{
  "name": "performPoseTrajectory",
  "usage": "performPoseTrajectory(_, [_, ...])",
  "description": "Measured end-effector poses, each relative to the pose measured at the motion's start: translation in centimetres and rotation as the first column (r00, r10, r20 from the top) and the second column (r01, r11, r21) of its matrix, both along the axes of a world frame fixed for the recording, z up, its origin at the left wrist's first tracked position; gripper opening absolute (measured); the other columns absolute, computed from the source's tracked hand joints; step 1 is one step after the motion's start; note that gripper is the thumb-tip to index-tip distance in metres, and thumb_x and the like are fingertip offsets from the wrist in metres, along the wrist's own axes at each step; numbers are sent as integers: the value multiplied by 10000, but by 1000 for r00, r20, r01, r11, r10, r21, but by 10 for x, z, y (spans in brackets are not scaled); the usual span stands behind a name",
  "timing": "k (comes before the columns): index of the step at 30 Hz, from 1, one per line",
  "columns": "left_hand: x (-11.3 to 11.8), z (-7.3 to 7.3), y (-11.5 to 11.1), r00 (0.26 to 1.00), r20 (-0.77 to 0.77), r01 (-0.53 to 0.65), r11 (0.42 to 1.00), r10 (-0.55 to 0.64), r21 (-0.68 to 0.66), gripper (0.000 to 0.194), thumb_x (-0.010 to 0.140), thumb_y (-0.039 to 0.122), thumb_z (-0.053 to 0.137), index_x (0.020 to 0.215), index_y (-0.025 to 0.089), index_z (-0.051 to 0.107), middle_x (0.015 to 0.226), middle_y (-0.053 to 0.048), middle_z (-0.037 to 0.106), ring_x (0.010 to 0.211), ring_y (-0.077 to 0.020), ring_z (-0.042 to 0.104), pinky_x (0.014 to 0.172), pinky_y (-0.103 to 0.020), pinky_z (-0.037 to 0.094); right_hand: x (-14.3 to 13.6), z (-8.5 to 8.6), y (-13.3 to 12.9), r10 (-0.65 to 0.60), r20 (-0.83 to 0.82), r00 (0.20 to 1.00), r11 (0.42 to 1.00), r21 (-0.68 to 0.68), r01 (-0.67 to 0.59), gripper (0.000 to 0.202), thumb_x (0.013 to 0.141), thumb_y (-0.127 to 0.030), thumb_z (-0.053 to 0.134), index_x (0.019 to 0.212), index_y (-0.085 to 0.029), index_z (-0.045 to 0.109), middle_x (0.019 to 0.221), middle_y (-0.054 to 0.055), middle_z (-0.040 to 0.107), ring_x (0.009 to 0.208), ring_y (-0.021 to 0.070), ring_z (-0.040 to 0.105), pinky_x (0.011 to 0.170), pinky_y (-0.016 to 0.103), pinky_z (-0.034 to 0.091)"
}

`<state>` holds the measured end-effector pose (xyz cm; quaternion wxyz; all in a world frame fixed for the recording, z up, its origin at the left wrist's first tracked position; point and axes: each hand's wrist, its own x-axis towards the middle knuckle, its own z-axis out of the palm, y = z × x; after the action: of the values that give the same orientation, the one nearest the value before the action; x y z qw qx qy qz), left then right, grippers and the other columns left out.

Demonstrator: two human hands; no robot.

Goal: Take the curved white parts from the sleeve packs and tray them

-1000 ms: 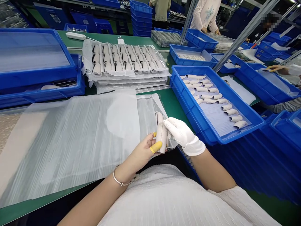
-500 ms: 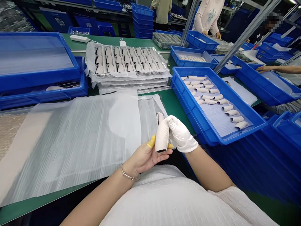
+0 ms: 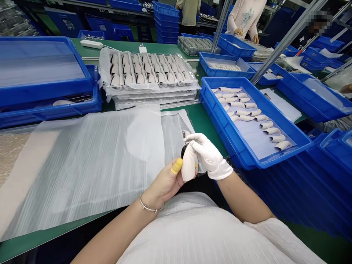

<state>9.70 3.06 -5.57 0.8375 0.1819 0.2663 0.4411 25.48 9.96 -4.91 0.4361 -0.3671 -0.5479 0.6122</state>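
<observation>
Between my two hands is a cream, ribbed, curved hollow shell [image 3: 188, 164], with a dark opening showing at its upper left. My left hand [image 3: 167, 180], with yellow finger cots on the thumb and a finger, grips it from below and the left side. The white-gloved right hand [image 3: 209, 157] has its fingers closed at the shell's upper end. Just behind them, a similar piece [image 3: 186, 134] shows partly at the edge of a paper-covered tray. To the right, a blue tray [image 3: 277, 157] bears many similar shells on a white liner.
White translucent paper [image 3: 110, 157] spreads over the green bench at left. Behind it stands a stack of clear trays [image 3: 154, 96] filled with shells. Blue bins [image 3: 44, 90] sit far left. A slanting metal post [image 3: 280, 46] rises at right; a co-worker [image 3: 244, 18] stands beyond.
The shell has been turned in my hands, so its dark opening now faces up and left rather than down. My right fingers have shifted slightly along its upper end.
</observation>
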Motion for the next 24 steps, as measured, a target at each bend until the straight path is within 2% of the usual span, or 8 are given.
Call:
performPoseTrajectory(3, [0,1,1,995,-86,-39,999,40,11,447,772,560,787,926,149,703,877,-44,703,831,-143,640,813,-262,554,4,3,-2,-2,220,975,993,113,-23,517,862,-398,700,1325,-256,516,1430,89,535,1308,224,528,1105,408,453])
performPoseTrajectory(6, [-1,2,3,984,-167,-63,998,65,13,451,751,574,798,852,155,663,794,-13,654,767,-124,594,768,-246,529,9,9,-9,16,459,888,947,278,-161,798,804,-402,759,1493,-272,377,1589,117,356,1471,291,353,1199,506,341])
performPoseTrajectory(8, [-3,2,4,971,-229,-66,998,69,21,463,747,591,792,821,161,636,743,6,618,692,-107,550,690,-225,498,13,13,-15,-2,561,828,861,422,-283,904,781,-416,788,1538,-241,324,1639,151,241,1533,337,206,1232,558,249])
performPoseTrajectory(10, [-3,1,5,953,-294,-68,997,74,32,467,753,598,781,857,167,634,749,9,618,670,-108,536,647,-224,469,16,16,-20,-44,620,783,748,540,-386,891,802,-415,776,1539,-206,321,1640,193,205,1537,364,178,1225,588,242])
performPoseTrajectory(13, [-1,0,7,927,-363,-75,995,94,66,459,761,568,785,957,176,650,793,0,648,744,-143,586,704,-254,478,17,20,-23,-118,675,728,609,628,-483,751,859,-425,722,1487,-187,385,1570,216,319,1509,372,257,1207,607,277])
performPoseTrajectory(15, [1,-1,8,902,-419,-78,993,107,84,447,760,533,795,992,178,655,812,-5,664,794,-160,609,747,-267,481,15,23,-23,-160,706,690,562,640,-524,740,843,-490,732,1438,-166,436,1510,225,388,1492,394,277,1204,624,274])
performPoseTrajectory(20, [0,0,10,826,-554,-61,993,105,98,456,749,478,820,1056,191,645,913,-16,697,835,-161,626,741,-258,472,10,23,-21,-164,743,649,585,603,-543,647,790,-467,764,1303,-145,537,1451,235,422,1409,398,401,1150,567,385])
performPoseTrajectory(24, [-5,-2,10,910,-408,-45,996,70,72,468,809,609,717,1018,196,654,839,-10,672,739,-148,600,690,-263,479,12,17,-16,-76,645,761,660,604,-446,644,727,-378,795,1282,-204,517,1414,192,451,1348,343,480,1106,509,437])
